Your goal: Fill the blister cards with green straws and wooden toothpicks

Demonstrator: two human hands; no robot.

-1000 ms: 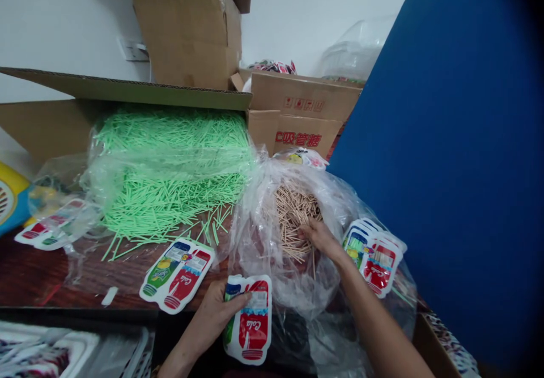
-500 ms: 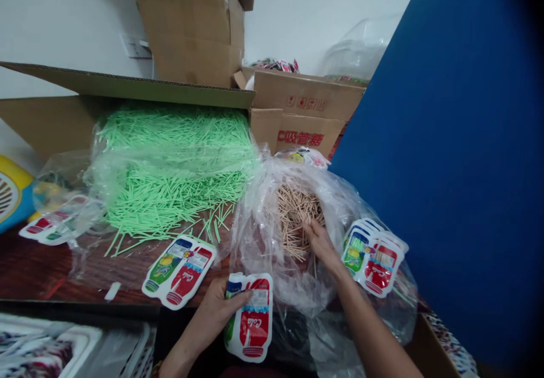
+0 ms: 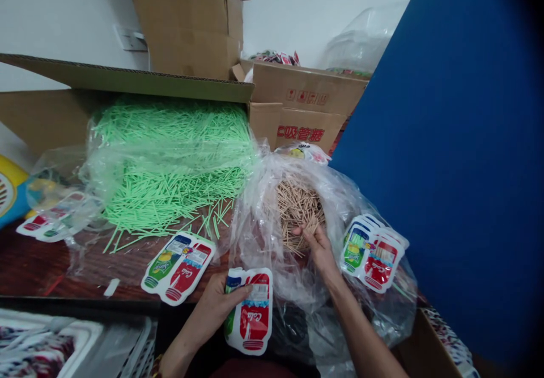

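Head view | left hand (image 3: pixel 212 303): packet (image 3: pixel 256 324) reading "Cola" | carton (image 3: pixel 306 118): "吸管糖"

Over the right hand (image 3: pixel 322 251), space is afforded; passage is hemmed sideways by the plastic bag (image 3: pixel 254 219), beyond by the carton (image 3: pixel 308 111).

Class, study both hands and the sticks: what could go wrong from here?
Brown sticks might spill if the right hand, among them, tugs the crumpled clear bag. Loose green sticks lie beside that bag, so colours could mix. The left hand holds the cola pouch by the table's front edge; if its grip slips, the pouch might fall.
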